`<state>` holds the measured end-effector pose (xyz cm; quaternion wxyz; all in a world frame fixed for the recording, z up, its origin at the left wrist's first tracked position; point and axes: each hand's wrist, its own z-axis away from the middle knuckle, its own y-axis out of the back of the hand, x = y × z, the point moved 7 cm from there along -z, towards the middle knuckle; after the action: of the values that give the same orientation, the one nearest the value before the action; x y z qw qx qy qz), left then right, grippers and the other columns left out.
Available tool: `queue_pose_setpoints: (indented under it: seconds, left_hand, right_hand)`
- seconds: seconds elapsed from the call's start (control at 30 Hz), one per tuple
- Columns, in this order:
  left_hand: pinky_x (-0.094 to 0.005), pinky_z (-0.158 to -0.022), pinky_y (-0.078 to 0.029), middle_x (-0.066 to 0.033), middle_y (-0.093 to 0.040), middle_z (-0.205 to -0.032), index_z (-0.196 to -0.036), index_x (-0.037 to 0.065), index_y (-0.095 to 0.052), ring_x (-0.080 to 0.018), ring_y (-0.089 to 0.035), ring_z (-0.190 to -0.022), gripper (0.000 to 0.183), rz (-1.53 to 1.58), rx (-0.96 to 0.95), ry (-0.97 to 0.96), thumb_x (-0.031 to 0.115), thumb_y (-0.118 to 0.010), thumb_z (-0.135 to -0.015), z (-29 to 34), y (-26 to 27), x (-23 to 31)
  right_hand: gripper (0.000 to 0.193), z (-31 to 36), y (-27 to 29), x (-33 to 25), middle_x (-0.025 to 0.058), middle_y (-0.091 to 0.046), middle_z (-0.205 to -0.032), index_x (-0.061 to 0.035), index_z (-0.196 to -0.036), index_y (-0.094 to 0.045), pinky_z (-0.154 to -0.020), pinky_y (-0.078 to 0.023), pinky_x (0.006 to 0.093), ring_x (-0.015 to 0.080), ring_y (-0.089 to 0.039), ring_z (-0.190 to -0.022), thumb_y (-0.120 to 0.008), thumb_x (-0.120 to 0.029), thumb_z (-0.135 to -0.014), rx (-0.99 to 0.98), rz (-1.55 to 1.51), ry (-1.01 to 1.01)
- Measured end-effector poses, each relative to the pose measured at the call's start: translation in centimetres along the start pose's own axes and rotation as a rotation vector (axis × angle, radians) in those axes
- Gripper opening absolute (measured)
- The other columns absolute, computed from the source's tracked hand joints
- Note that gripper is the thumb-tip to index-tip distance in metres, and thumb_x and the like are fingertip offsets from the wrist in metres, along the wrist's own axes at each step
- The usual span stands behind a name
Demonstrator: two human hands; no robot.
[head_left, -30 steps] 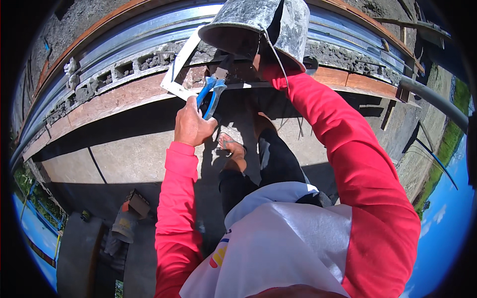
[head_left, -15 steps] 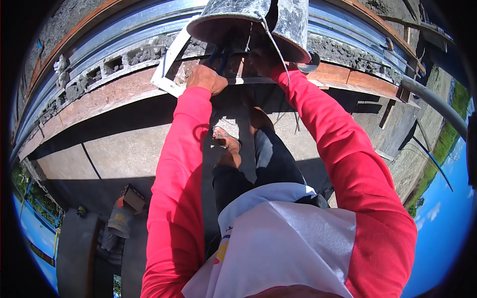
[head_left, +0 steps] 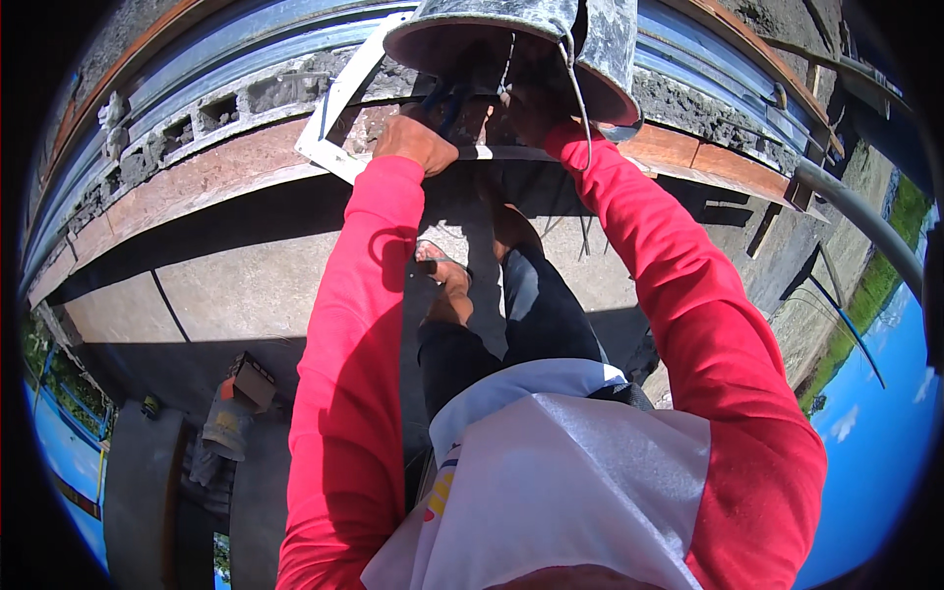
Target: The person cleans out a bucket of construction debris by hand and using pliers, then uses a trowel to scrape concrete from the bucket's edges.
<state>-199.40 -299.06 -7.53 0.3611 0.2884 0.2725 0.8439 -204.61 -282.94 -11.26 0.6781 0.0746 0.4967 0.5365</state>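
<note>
Your left hand [head_left: 418, 143] has brought the blue-handled pliers [head_left: 454, 106] up from the sunlight beside the white angled strip [head_left: 350, 84], where they were a second ago, into shade at the bucket's mouth; the grey bucket [head_left: 610, 44] itself has shifted only slightly. It sits tilted at the top of your view, its mouth turned toward you. Your left fist is closed around the pliers' handles, but their jaws are lost in the dark. Your right hand [head_left: 536, 113] is under the mouth too, its fingertips close to a short twisted strand [head_left: 506, 64]; you can't tell from here whether it grips that strand, the bucket or something deeper in.

As for progress, the pliers are in your grasp and both hands are at the bucket. A longer wire [head_left: 571, 65] dangles loose from near the rim, down across your right wrist, so that end looks unfastened; whether anything is joined or cut inside is hidden.

Beneath your hands runs a reddish wooden plank [head_left: 669, 147], with rough hollow blocks [head_left: 202, 128] behind it and bluish metal channels [head_left: 256, 64] beyond. Below is a concrete floor [head_left: 246, 285], part sunlit, part shadowed. Lower left, a cardboard box [head_left: 253, 383] rests against a pale pail [head_left: 226, 430]; at right, a grey pipe [head_left: 865, 224] slants before green grass [head_left: 900, 221] and open sky.
</note>
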Motion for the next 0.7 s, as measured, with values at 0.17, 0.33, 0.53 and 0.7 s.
queue_pose_setpoints:
  seconds: [0.17,0.33,0.53,0.7]
  left_hand:
    - [-0.0367,-0.072,-0.043,-0.0259,-0.054,-0.085,-0.079,-0.007,-0.055,-0.0367,-0.054,-0.082,0.029,-0.002,-0.003,-0.007,0.014,-0.054,-0.058,-0.2,-0.3,-0.1]
    - [-0.0369,-0.072,-0.043,-0.0261,-0.054,-0.084,-0.079,-0.007,-0.055,-0.0369,-0.054,-0.082,0.030,0.006,-0.006,-0.018,0.014,-0.054,-0.058,-0.7,-0.5,0.0]
    - [-0.0372,-0.071,-0.043,-0.0263,-0.054,-0.084,-0.080,-0.008,-0.054,-0.0373,-0.054,-0.081,0.031,0.013,-0.003,-0.028,0.014,-0.055,-0.058,-0.7,-0.8,-0.1]
    - [-0.0374,-0.071,-0.043,-0.0265,-0.054,-0.083,-0.080,-0.008,-0.053,-0.0375,-0.054,-0.081,0.032,0.027,0.010,-0.044,0.015,-0.055,-0.058,-1.3,-1.4,-0.3]
  right_hand:
    - [0.027,0.1,0.1,-0.1,0.0168,-0.055,-0.070,-0.0035,-0.081,-0.055,-0.061,-0.040,0.0379,0.0295,-0.054,-0.066,-0.039,-0.026,-0.080,-0.050,-0.163,-0.051]
    - [0.027,0.2,0.3,-1.6,0.0148,-0.056,-0.068,-0.0039,-0.081,-0.055,-0.061,-0.041,0.0359,0.0258,-0.055,-0.065,-0.039,-0.026,-0.079,-0.009,0.046,0.211]
    - [0.026,-0.2,0.0,-0.5,0.0125,-0.057,-0.067,-0.0042,-0.080,-0.055,-0.060,-0.042,0.0341,0.0216,-0.056,-0.064,-0.039,-0.025,-0.080,-0.005,-0.072,0.116]
    - [0.027,-0.2,-0.2,0.2,0.0119,-0.057,-0.067,-0.0057,-0.083,-0.056,-0.060,-0.043,0.0341,0.0225,-0.057,-0.064,-0.038,-0.026,-0.080,0.016,0.068,0.062]
